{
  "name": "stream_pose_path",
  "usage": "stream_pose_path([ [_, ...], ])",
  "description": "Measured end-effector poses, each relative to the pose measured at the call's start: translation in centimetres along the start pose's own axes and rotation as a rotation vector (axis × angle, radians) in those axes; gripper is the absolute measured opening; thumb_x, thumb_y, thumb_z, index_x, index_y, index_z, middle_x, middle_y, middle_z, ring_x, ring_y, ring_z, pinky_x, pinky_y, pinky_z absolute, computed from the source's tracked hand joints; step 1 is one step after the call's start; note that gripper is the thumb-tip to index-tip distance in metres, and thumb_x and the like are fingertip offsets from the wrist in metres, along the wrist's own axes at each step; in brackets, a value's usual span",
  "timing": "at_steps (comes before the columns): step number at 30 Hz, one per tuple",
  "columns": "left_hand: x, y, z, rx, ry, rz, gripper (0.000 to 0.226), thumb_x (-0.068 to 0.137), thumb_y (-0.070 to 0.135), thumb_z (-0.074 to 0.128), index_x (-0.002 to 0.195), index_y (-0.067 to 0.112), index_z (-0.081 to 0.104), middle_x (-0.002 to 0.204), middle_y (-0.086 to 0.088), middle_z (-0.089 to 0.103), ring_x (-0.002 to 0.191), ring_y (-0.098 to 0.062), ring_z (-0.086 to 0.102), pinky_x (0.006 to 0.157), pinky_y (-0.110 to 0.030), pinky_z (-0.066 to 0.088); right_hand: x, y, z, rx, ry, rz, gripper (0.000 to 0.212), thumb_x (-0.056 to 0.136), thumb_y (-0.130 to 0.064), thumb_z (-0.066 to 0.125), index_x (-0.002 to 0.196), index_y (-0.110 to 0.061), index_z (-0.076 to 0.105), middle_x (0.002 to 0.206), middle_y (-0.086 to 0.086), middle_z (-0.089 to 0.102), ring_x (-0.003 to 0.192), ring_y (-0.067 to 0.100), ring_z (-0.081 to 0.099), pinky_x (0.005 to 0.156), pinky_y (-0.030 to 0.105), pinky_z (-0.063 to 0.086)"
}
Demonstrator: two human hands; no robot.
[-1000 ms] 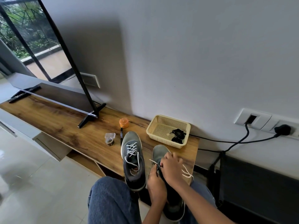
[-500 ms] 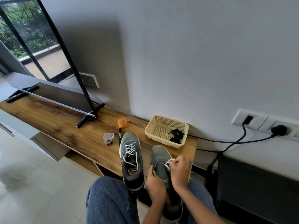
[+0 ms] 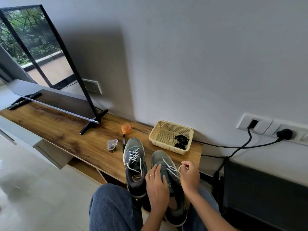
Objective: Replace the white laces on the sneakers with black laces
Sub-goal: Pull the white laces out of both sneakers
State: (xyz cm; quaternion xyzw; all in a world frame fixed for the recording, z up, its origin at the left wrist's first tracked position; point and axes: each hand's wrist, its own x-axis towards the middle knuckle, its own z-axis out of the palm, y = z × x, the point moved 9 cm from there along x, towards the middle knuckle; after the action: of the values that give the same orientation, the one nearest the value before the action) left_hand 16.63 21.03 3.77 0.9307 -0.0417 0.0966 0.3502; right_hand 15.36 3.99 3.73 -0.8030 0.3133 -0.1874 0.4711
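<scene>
Pinching a loop of white lace point(image 3: 173, 170), the right hand point(image 3: 190, 175) lifts it off the right sneaker point(image 3: 164, 165) at the near table point(image 3: 70, 130) edge; the left hand point(image 3: 156, 182) rests flat-fingered across its tongue. Black laces point(image 3: 180, 141) lie in the far basket point(image 3: 160, 125), left sneaker point(image 3: 134, 157) fully laced.

The brown wood-grain tabletop point(image 3: 63, 130) has a smooth, faintly shiny finish. The cream perforated plastic basket point(image 3: 154, 136) looks matt. Both grey sneakers point(image 3: 133, 144) show dull cloth uppers with woven white cord laces point(image 3: 134, 155). The pale tiled floor point(image 3: 33, 189) is glossy.
</scene>
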Motion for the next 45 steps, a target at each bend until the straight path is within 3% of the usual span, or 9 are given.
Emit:
stream_pose_path([
  [4,1.2,1.5,0.7,0.072,-0.064,0.182,0.03,0.086,0.023,0.048,0.098,0.024,0.075,0.099,0.009,0.071,0.094,-0.017,0.064,0.085,-0.028,0.05,-1.7,0.5,-0.7,0.028,-0.046,0.02,0.013,0.089,-0.012,0.054,0.085,-0.022,0.06,0.098,-0.003,0.06,0.084,0.012,0.057,0.07,0.029,0.045],
  [7,2.1,2.0,1.5,0.139,-0.154,0.198,0.029,0.079,0.024,0.05,0.089,0.029,0.076,0.085,0.013,0.072,0.083,-0.012,0.065,0.076,-0.022,0.049,-3.6,0.5,0.0,-0.111,-0.174,-0.042,0.003,0.088,-0.027,0.06,0.091,-0.028,0.058,0.097,-0.009,0.058,0.084,0.007,0.058,0.073,0.028,0.049],
  [9,2.4,2.4,2.0,0.149,-0.225,0.208,0.025,0.083,0.014,0.057,0.098,0.023,0.075,0.093,0.006,0.072,0.095,-0.017,0.062,0.08,-0.028,0.051,-4.5,0.8,0.5,-0.21,-0.24,-0.08,0.018,0.086,-0.037,0.061,0.102,-0.029,0.056,0.101,-0.011,0.057,0.094,0.009,0.057,0.077,0.027,0.048],
  [13,2.9,1.7,2.3,0.151,-0.284,0.142,0.026,0.096,0.017,0.046,0.113,0.022,0.066,0.11,0.003,0.064,0.117,-0.013,0.046,0.087,-0.028,0.045,-5.0,0.6,1.4,-0.362,-0.355,-0.161,0.037,0.089,-0.041,0.052,0.123,-0.025,0.051,0.121,-0.009,0.052,0.115,0.012,0.047,0.086,0.03,0.044],
  [22,3.1,1.3,2.1,0.033,-0.296,0.049,0.014,0.098,0.022,0.048,0.101,0.02,0.061,0.102,0.005,0.058,0.106,-0.011,0.047,0.077,-0.03,0.044,-5.3,0.5,2.2,-0.554,-0.427,-0.159,0.03,0.101,-0.031,0.034,0.125,-0.016,0.045,0.128,0.002,0.046,0.122,0.02,0.04,0.086,0.032,0.043],
  [30,1.8,1.0,-0.1,-0.25,-0.165,-0.121,0.015,0.102,0.025,0.039,0.094,0.037,0.042,0.091,0.005,0.06,0.082,-0.015,0.056,0.069,-0.032,0.039,-5.4,0.3,2.5,-0.646,-0.402,-0.156,0.027,0.103,-0.021,0.029,0.125,-0.015,0.042,0.134,0.007,0.041,0.125,0.022,0.038,0.089,0.032,0.046],
  [39,2.1,3.2,-5.7,-0.505,0.345,0.012,0.009,0.101,0.013,0.041,0.099,0.019,0.047,0.087,0.012,0.052,0.074,-0.013,0.056,0.064,-0.031,0.049,-5.9,0.0,2.4,-0.739,-0.313,-0.214,0.021,0.098,-0.012,0.042,0.117,-0.012,0.051,0.122,0.008,0.05,0.114,0.024,0.048,0.075,0.028,0.049],
  [42,2.6,4.7,-7.7,-0.53,0.454,0.084,0.013,0.101,0.027,0.035,0.104,0.022,0.046,0.086,0.001,0.053,0.072,-0.018,0.054,0.063,-0.027,0.047,-6.0,-0.4,3.0,-0.748,-0.324,-0.259,0.026,0.06,-0.005,0.084,0.079,-0.008,0.065,0.085,0.012,0.065,0.074,0.025,0.063,0.048,0.028,0.051],
  [45,3.1,5.3,-9.2,-0.567,0.521,0.111,0.015,0.1,0.027,0.034,0.104,0.02,0.046,0.087,-0.004,0.054,0.072,-0.019,0.054,0.064,-0.023,0.045,-5.5,0.1,3.2,-0.745,-0.322,-0.234,0.04,0.034,-0.004,0.093,0.06,-0.009,0.063,0.063,0.01,0.06,0.055,0.024,0.06,0.036,0.027,0.045],
])
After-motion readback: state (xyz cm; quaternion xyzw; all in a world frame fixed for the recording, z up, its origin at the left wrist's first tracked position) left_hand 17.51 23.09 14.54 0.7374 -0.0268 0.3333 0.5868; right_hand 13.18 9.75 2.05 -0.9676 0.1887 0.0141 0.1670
